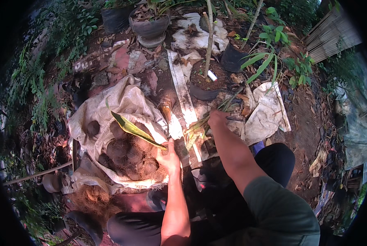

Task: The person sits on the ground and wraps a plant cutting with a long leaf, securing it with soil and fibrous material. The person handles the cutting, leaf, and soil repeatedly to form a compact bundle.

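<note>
My left hand (168, 158) pinches the end of a long snake plant leaf (135, 130), green with yellow edges, which points up and to the left. Under that leaf, a white woven sack (109, 95) lies spread with its mouth wide, full of several brown, fibrous coconuts (120, 149). My right hand (218, 118) grips a bundle of long leafy stems (198, 127) with pale, yellowish ends towards me. The bundle's far part reaches up to the right, over dry leaves. My right fingers are partly hidden behind the hand.
Beyond my hands stands a pot of soil (205, 92) with a thin trunk and a small white cylinder (212, 75) in it. A pale board (183, 92) runs between the hands. Loose coconut fibre (92, 200) lies lower left. A white sheet (263, 113) is at right.
</note>
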Motion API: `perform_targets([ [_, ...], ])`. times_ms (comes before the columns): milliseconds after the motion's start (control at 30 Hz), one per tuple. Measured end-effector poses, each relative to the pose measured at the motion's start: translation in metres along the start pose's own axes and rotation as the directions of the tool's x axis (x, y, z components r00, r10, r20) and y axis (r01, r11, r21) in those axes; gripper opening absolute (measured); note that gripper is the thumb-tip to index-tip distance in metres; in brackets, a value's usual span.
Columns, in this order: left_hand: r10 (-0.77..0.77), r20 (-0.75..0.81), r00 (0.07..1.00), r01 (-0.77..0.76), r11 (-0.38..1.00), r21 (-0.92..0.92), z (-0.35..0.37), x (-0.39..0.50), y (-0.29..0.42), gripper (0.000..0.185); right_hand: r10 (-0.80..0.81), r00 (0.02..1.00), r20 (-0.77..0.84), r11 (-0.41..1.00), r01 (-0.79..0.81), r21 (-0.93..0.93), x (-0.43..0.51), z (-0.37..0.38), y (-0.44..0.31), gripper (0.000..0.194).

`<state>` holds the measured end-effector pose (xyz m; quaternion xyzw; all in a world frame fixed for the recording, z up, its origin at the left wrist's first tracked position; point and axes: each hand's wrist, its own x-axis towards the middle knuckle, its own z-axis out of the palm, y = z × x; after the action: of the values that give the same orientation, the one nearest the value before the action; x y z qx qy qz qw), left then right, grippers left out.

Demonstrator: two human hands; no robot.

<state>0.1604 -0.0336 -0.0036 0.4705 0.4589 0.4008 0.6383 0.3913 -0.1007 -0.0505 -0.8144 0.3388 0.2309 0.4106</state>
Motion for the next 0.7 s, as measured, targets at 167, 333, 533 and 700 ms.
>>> perform_targets([
  [167, 0.018, -0.089, 0.996, -0.019, 1.000, 0.000, -0.033, 0.007, 0.009, 0.014, -0.332, 0.935, 0.123, 0.836, 0.352, -0.421, -0.006, 0.023, -0.005, 0.063],
  [333, -0.010, -0.169, 0.986, 0.010, 1.000, 0.000, -0.058, 0.012, 0.017, 0.020, -0.199, 0.960, -0.196, 0.931, 0.248, 0.266, -0.032, 0.040, 0.035, 0.056],
  [533, -0.046, -0.072, 0.996, 0.056, 0.989, 0.138, -0.087, -0.002, 0.025, 0.025, -0.569, 0.628, 0.531, 0.792, 0.244, 0.560, -0.178, 0.046, 0.131, 0.027],
  [700, -0.109, 0.113, 0.988, 0.146, 0.905, -0.400, -0.106, -0.014, 0.024, 0.038, -0.410, 0.387, 0.826, 0.900, 0.026, 0.434, -0.248, 0.037, 0.161, 0.035],
])
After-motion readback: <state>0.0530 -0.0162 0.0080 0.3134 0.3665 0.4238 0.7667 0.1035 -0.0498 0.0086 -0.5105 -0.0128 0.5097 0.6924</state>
